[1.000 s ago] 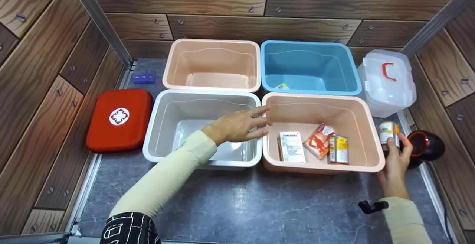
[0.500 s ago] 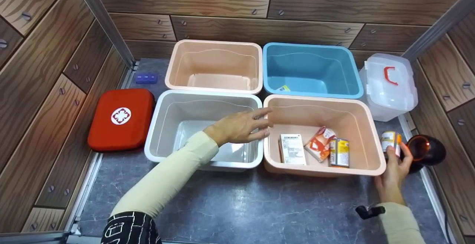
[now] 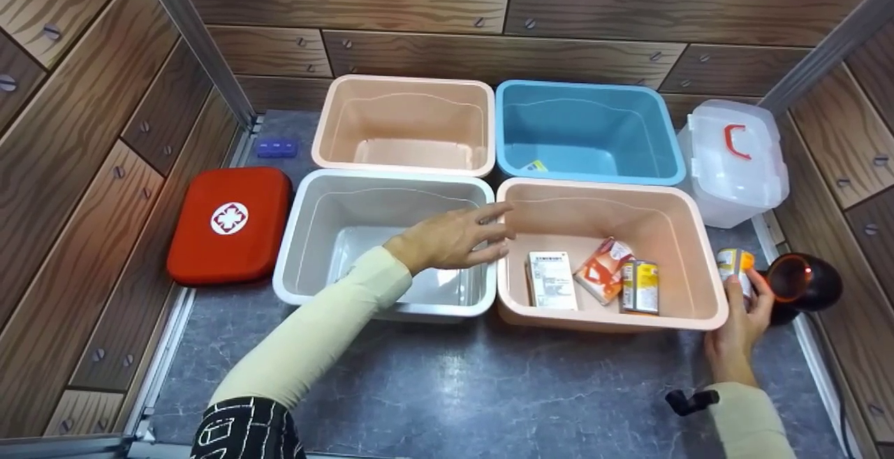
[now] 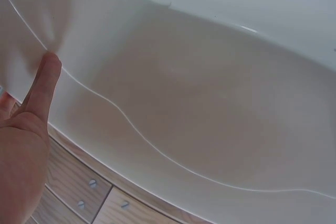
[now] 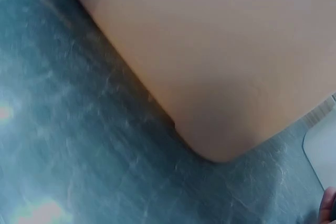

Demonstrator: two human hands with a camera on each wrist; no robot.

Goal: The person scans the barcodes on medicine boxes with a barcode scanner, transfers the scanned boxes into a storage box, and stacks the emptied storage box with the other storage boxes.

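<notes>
My right hand grips a small orange-and-white package just beyond the right side of the front peach bin. Right beside it stands a black scanner-like device with a red-lit round opening facing the package. My left hand lies over the shared rims of the grey bin and the peach bin, fingers straight and slightly spread. In the left wrist view, one finger shows against the grey bin's inner wall. Only a fingertip of the right hand appears in the right wrist view.
The front peach bin contains a white box, a red-and-white packet and a yellow-and-grey package. Behind stand another peach bin and a blue bin. A red first-aid case and clear lidded box flank them.
The package in my right hand has turned and tilted slightly, showing more orange at its top, still beside the device. My left hand stays put; the head view has shifted a little.
</notes>
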